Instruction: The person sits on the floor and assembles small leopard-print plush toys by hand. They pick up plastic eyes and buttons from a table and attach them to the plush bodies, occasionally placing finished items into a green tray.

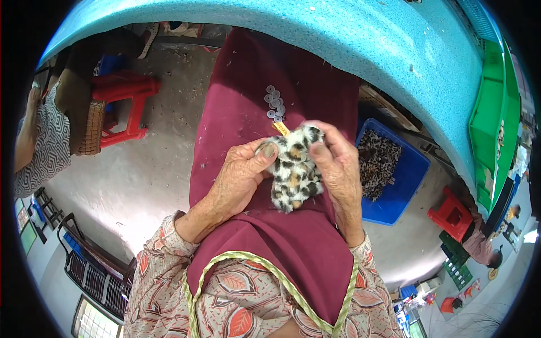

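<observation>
Above my lap I hold a small spotted plush piece [294, 176] of white fur with black and tan patches, its filling, if any, not visible. My left hand [241, 169] pinches its left upper edge between thumb and fingers. On the opposite upper corner, my right hand [337, 160] grips it with the thumb pressed on the fur. A yellow fabric label [280, 129] sticks up from the top edge. Just beyond it, several translucent round plastic discs [275, 101] lie in a cluster on the maroon apron [234, 90] over my lap.
A blue bin [407, 183] of spotted fur pieces [378, 160] sits at my right, below the curved blue speckled table [338, 34]. A green tray [489, 129] rests at the far right. Red stools [135, 107] stand at left and right. Another person's patterned clothing [42, 143] shows at left.
</observation>
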`<move>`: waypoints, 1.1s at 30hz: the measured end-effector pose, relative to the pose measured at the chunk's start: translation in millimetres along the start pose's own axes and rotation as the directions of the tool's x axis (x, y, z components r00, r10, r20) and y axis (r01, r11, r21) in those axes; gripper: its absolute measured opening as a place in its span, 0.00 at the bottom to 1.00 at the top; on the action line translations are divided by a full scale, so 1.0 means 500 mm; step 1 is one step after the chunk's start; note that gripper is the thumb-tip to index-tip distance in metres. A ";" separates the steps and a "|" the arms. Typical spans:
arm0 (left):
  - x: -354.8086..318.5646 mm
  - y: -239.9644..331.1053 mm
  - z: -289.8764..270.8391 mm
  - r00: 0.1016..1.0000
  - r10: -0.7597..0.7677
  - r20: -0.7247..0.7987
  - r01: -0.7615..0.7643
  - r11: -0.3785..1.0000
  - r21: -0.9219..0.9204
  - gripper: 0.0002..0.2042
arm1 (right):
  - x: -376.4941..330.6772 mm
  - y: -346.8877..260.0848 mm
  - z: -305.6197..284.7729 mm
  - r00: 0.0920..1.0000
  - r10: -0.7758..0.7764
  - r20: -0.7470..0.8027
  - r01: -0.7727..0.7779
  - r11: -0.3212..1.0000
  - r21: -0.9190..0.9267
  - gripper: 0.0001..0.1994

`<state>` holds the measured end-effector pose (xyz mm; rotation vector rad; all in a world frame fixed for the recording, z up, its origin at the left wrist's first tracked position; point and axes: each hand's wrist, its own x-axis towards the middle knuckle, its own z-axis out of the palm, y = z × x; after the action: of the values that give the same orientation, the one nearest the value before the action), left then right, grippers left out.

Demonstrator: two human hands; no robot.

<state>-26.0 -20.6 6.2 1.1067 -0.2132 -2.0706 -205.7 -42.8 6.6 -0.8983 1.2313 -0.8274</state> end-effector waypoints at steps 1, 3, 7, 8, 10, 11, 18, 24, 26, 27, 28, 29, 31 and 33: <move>0.002 0.001 -0.002 1.000 -0.010 0.006 0.010 1.000 0.005 0.20 | -0.002 0.004 0.003 0.997 0.080 0.018 -0.079 0.996 -0.029 0.18; 0.009 0.002 -0.007 0.998 -0.037 0.057 0.041 0.997 -0.067 0.19 | -0.007 0.008 0.017 0.992 0.119 -0.035 -0.114 0.987 0.115 0.13; 0.008 -0.005 -0.022 0.987 -0.102 0.125 0.132 0.956 -0.261 0.18 | -0.013 0.013 0.035 0.994 0.062 -0.088 -0.050 0.990 0.133 0.12; 0.010 -0.005 -0.020 0.981 -0.190 0.044 0.192 0.907 -0.376 0.19 | -0.013 0.016 0.036 0.995 0.036 -0.097 -0.026 0.994 0.106 0.12; -0.001 0.005 -0.008 0.981 -0.167 0.103 0.193 0.915 -0.353 0.17 | -0.012 0.008 0.034 0.994 -0.015 -0.109 0.010 0.999 -0.044 0.11; -0.004 0.008 -0.005 0.979 -0.155 0.131 0.192 0.920 -0.342 0.16 | -0.012 0.004 0.034 0.993 -0.041 -0.111 0.028 0.992 -0.119 0.11; -0.002 0.007 0.006 0.982 -0.187 -0.009 0.181 0.958 -0.222 0.14 | -0.017 -0.004 0.051 0.959 -0.213 -0.188 0.172 0.961 -0.216 0.08; -0.014 0.030 0.014 0.979 -0.190 -0.073 0.179 0.974 -0.139 0.13 | -0.024 0.006 0.060 0.970 -0.165 -0.181 0.129 0.973 -0.194 0.10; -0.018 0.035 0.004 0.977 -0.206 -0.059 0.198 0.972 -0.123 0.15 | -0.024 0.010 0.066 0.976 -0.151 -0.154 0.119 0.973 -0.198 0.11; -0.021 0.035 0.001 0.978 -0.195 -0.074 0.185 0.975 -0.120 0.15 | -0.024 0.012 0.069 0.980 -0.144 -0.141 0.115 0.973 -0.200 0.11; -0.021 0.034 0.002 0.979 -0.184 -0.086 0.174 0.978 -0.114 0.15 | -0.024 0.014 0.070 0.983 -0.122 -0.139 0.095 0.977 -0.190 0.11; -0.022 0.033 0.002 0.980 -0.172 -0.098 0.162 0.981 -0.107 0.15 | -0.025 0.017 0.070 0.985 -0.101 -0.138 0.075 0.981 -0.180 0.11; -0.017 0.031 0.000 0.975 -0.188 -0.119 0.173 0.977 -0.129 0.13 | -0.023 0.020 0.069 0.992 -0.040 -0.123 0.023 0.991 -0.132 0.10; -0.029 0.028 -0.002 0.968 -0.190 -0.163 0.171 0.978 -0.122 0.12 | -0.032 0.022 0.073 0.995 0.036 -0.092 -0.042 0.998 -0.056 0.09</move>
<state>-12.7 -19.9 21.3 1.2729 0.0876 -2.1016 -171.7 -19.4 6.8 -0.8886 1.3541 -0.8120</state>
